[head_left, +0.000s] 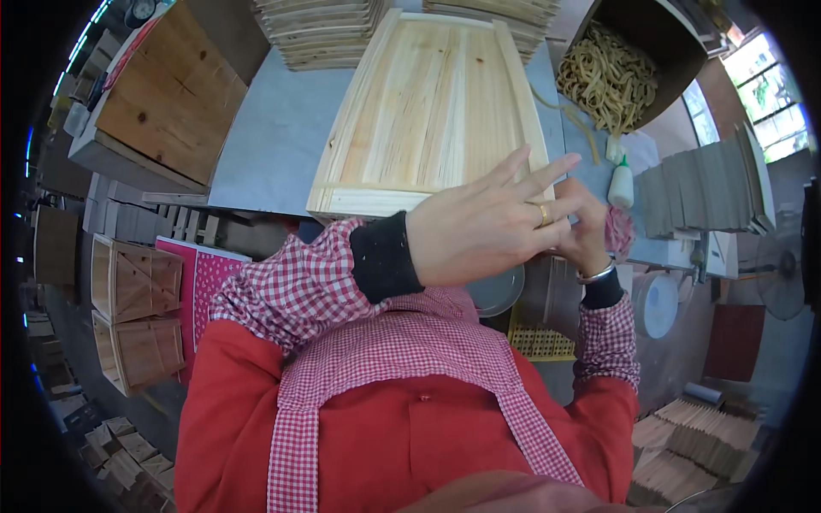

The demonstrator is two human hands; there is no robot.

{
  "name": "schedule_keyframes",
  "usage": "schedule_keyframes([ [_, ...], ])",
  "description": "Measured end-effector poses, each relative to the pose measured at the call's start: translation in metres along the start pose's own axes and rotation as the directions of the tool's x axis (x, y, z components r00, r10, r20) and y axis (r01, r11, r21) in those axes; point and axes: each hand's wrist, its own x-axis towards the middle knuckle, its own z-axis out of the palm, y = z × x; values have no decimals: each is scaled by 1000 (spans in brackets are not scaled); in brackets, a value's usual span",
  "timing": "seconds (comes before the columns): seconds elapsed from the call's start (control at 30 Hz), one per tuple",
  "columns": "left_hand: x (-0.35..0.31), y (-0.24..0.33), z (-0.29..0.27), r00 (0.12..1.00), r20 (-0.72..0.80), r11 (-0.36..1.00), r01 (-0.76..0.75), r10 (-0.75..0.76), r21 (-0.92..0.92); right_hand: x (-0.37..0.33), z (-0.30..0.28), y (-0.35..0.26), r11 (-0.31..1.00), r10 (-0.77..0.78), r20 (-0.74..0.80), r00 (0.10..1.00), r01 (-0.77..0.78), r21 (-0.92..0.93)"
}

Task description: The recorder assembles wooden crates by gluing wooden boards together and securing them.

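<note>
A pale wooden tray-like panel with raised side strips lies on the blue-grey table in front of me. Over its near right corner reaches my left hand, a gold ring on one finger. Its thumb and fingers are spread and I see nothing gripped in it. Close against its fingertips, beyond the panel's right edge, my right hand has its fingers curled. My left fingers partly cover them, so whatever they pinch is hidden. Just right of that hand lies a crumpled pink cloth.
A box of tangled tan strips stands at the far right, near a white squeeze bottle with a green tip. Stacked wooden pieces sit behind the panel. Grey boards stand at right; a wooden box at left.
</note>
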Motion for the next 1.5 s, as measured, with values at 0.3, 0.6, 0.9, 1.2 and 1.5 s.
schedule_keyframes([
  [0.3, 13, 10, 7, 998, -43, 984, 40, -48, -171, 131, 1, 89, 986, 18, -167, 986, -45, -158],
  [0.6, -30, 15, 10, 951, -294, 982, 42, -96, -187, 48, -1, 82, 910, 396, 307, 865, -414, -8],
  [0.9, -174, 4, -21, 577, -504, 765, 516, -643, -386, 133, 20, -85, 966, -154, 447, 881, 230, -120],
  [1.2, -175, -11, 11, 498, -355, 555, 340, -791, -759, 203, 82, -56, 800, -462, 668, 583, 599, 31],
  [1.5, -163, -39, 15, 517, -329, 493, 216, -790, -843, 254, 55, 35, 944, -102, 667, 738, 283, -169],
])
